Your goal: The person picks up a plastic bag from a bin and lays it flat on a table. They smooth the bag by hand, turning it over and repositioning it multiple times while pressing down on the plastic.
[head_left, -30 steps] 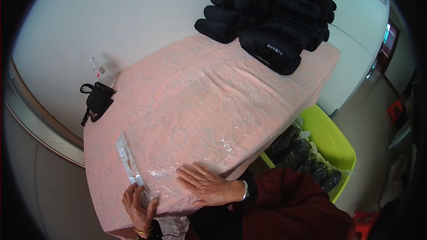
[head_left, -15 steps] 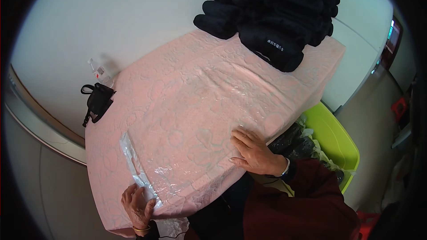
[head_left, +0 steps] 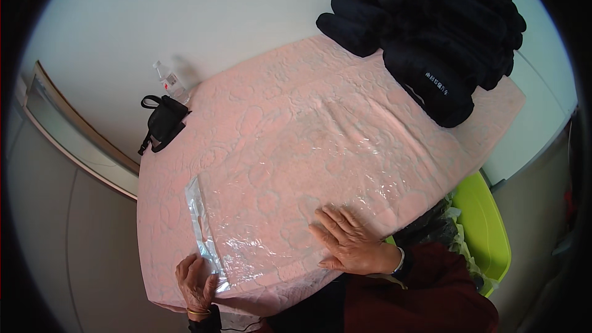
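A large clear plastic bag (head_left: 320,166) lies flat on the pink embossed cloth (head_left: 259,105) that covers the table. My left hand (head_left: 196,280) pinches the bag's near corner by its handle strip (head_left: 202,228) at the table's front edge. My right hand (head_left: 351,243) lies flat, fingers spread, palm down on the plastic near the front edge, to the right of the left hand.
A pile of black padded cases (head_left: 438,31) fills the far right of the table. A small black pouch (head_left: 164,122) and a clear water bottle (head_left: 171,81) sit at the far left edge. A lime green bin (head_left: 484,228) with dark items stands on the floor at the right.
My right hand slid right across the plastic, then came back leftward and nearer to me. The left hand stayed on the bag's corner.
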`<action>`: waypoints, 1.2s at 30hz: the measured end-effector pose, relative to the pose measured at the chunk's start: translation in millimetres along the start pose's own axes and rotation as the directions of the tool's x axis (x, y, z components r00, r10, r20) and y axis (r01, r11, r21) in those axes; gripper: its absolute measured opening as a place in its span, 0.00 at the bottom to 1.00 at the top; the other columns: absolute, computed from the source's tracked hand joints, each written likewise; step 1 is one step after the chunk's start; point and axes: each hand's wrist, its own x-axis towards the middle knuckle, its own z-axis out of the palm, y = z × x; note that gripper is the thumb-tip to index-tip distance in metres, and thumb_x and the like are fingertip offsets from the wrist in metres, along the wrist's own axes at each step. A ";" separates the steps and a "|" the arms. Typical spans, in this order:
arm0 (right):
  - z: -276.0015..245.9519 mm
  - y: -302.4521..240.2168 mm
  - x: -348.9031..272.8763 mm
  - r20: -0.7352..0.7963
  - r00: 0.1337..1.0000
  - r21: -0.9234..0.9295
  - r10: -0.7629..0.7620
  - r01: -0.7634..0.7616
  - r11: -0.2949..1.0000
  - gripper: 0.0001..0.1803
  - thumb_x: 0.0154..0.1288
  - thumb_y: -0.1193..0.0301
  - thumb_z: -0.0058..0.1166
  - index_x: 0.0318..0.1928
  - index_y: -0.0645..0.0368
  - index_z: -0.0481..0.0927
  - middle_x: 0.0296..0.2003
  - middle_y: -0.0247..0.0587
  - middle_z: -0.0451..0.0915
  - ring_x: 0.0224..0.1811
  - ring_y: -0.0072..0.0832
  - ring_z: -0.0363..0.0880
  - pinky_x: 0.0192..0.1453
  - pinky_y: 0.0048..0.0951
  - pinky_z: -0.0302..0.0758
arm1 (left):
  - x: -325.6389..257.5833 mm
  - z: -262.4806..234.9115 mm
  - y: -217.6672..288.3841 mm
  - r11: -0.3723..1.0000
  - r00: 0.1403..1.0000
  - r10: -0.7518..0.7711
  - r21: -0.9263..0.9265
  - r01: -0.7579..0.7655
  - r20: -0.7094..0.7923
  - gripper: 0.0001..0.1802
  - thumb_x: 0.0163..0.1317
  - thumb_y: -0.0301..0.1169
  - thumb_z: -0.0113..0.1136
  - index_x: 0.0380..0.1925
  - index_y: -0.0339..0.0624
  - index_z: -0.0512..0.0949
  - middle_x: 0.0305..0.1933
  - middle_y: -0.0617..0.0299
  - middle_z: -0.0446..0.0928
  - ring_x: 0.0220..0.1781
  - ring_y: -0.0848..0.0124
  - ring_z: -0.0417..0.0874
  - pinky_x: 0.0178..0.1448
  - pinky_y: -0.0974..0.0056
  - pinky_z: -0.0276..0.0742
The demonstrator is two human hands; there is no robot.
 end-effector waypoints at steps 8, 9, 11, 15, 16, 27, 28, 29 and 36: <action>5.5 4.8 -1.1 -0.069 0.998 -0.019 -0.016 0.014 1.000 0.37 0.70 0.47 0.53 0.67 0.63 0.70 0.72 0.56 0.62 0.77 0.50 0.58 0.79 0.49 0.53 | 1.0 6.5 -5.4 0.999 0.998 -0.021 -0.029 0.019 -0.066 0.26 0.59 0.46 0.66 0.46 0.33 0.82 0.52 0.47 0.80 0.55 0.50 0.77 0.61 0.50 0.72; 6.2 6.0 -2.4 -0.082 0.997 -0.023 -0.009 0.007 1.000 0.37 0.70 0.47 0.53 0.67 0.63 0.70 0.72 0.56 0.62 0.77 0.50 0.58 0.79 0.49 0.53 | -0.5 7.2 -3.8 1.000 0.998 -0.006 -0.027 0.004 -0.067 0.26 0.59 0.46 0.66 0.46 0.33 0.82 0.52 0.47 0.80 0.55 0.50 0.77 0.61 0.50 0.72; 5.4 9.3 -2.7 -0.127 0.992 0.152 -0.003 0.022 0.988 0.32 0.68 0.53 0.58 0.63 0.64 0.73 0.69 0.54 0.66 0.73 0.48 0.62 0.77 0.48 0.57 | -4.9 7.5 -2.6 0.999 0.997 -0.007 -0.041 0.004 -0.071 0.23 0.62 0.44 0.64 0.45 0.32 0.82 0.51 0.47 0.80 0.54 0.51 0.78 0.60 0.50 0.73; 13.9 15.4 -8.6 -0.139 0.984 0.382 0.107 -0.047 0.923 0.26 0.65 0.62 0.63 0.57 0.64 0.76 0.64 0.52 0.70 0.70 0.47 0.66 0.74 0.47 0.62 | -12.3 3.7 -9.1 0.988 0.996 -0.062 -0.142 0.052 -0.067 0.20 0.67 0.42 0.58 0.43 0.32 0.82 0.49 0.47 0.81 0.53 0.51 0.78 0.60 0.50 0.73; 15.0 12.9 -8.1 -0.123 0.981 0.458 0.150 -0.078 0.886 0.24 0.63 0.65 0.65 0.55 0.64 0.76 0.63 0.52 0.71 0.69 0.47 0.67 0.73 0.47 0.64 | -17.0 0.7 -10.3 0.980 0.993 -0.099 -0.182 0.085 -0.064 0.20 0.68 0.41 0.56 0.43 0.32 0.82 0.49 0.47 0.81 0.53 0.51 0.78 0.60 0.49 0.73; 52.8 -100.1 51.1 -0.211 0.962 0.191 -0.172 0.213 0.958 0.49 0.62 0.51 0.64 0.71 0.75 0.60 0.74 0.64 0.56 0.79 0.54 0.50 0.80 0.53 0.50 | -16.6 39.7 97.8 0.925 0.921 0.381 -0.024 -0.380 0.087 0.43 0.68 0.60 0.53 0.66 0.30 0.69 0.70 0.39 0.68 0.74 0.40 0.65 0.77 0.40 0.54; 61.0 -99.1 50.1 -0.199 0.968 0.181 -0.155 0.192 0.965 0.49 0.62 0.51 0.64 0.71 0.75 0.60 0.74 0.64 0.56 0.79 0.54 0.50 0.80 0.53 0.50 | -20.5 43.5 96.3 0.922 0.917 0.388 -0.049 -0.385 0.089 0.43 0.68 0.60 0.53 0.66 0.30 0.69 0.70 0.39 0.68 0.74 0.40 0.65 0.77 0.40 0.54; 67.0 -94.8 50.4 -0.147 0.976 0.105 -0.158 0.175 0.979 0.52 0.61 0.48 0.63 0.71 0.76 0.58 0.74 0.64 0.55 0.80 0.54 0.49 0.81 0.53 0.48 | -22.6 45.8 89.1 0.931 0.923 0.361 -0.004 -0.364 0.135 0.46 0.67 0.62 0.53 0.67 0.29 0.67 0.71 0.39 0.66 0.75 0.40 0.64 0.78 0.40 0.53; 26.8 -42.3 4.6 0.088 0.996 -0.127 -0.016 0.027 0.992 0.60 0.59 0.40 0.61 0.74 0.76 0.53 0.76 0.64 0.50 0.81 0.54 0.46 0.82 0.50 0.43 | -46.7 34.7 40.4 0.932 0.953 0.230 0.236 -0.274 0.198 0.50 0.62 0.60 0.60 0.69 0.27 0.62 0.74 0.37 0.62 0.77 0.42 0.61 0.78 0.39 0.52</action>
